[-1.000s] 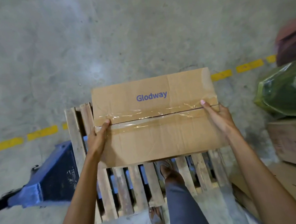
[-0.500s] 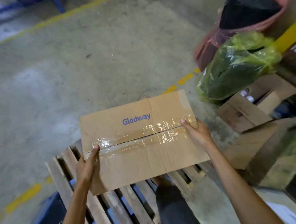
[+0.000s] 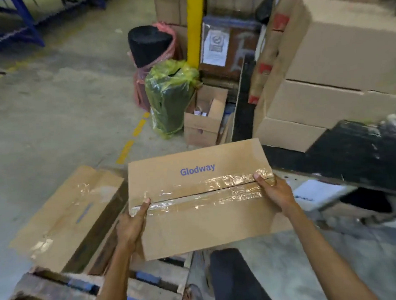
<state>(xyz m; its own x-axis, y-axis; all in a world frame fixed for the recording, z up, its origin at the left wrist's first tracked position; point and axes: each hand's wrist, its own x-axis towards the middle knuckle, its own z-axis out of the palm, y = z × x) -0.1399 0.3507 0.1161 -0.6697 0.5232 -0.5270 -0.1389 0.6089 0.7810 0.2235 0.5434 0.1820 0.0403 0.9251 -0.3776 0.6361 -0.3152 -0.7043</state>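
Note:
A brown cardboard box [image 3: 203,216] printed "Glodway", its top seam sealed with clear tape, is held up in front of me. My left hand [image 3: 132,225] grips its left side with the thumb on the taped seam. My right hand [image 3: 273,191] grips the right side, thumb on the tape too. The fingers of both hands are hidden under the box. My dark trouser leg [image 3: 232,280] shows below the box.
A taped cardboard box [image 3: 69,218] lies on a wooden pallet [image 3: 140,290] at lower left. Stacked cartons [image 3: 340,71] rise at right beside black wrapped goods [image 3: 355,158]. A green-wrapped roll [image 3: 170,98], black roll [image 3: 149,46], small open carton [image 3: 204,117] and yellow post [image 3: 195,22] stand behind. Concrete floor lies left.
The view has swung right and up, bringing stacked cartons and wrapped rolls into sight. The box stays held in both hands and now sits off the pallet's right side.

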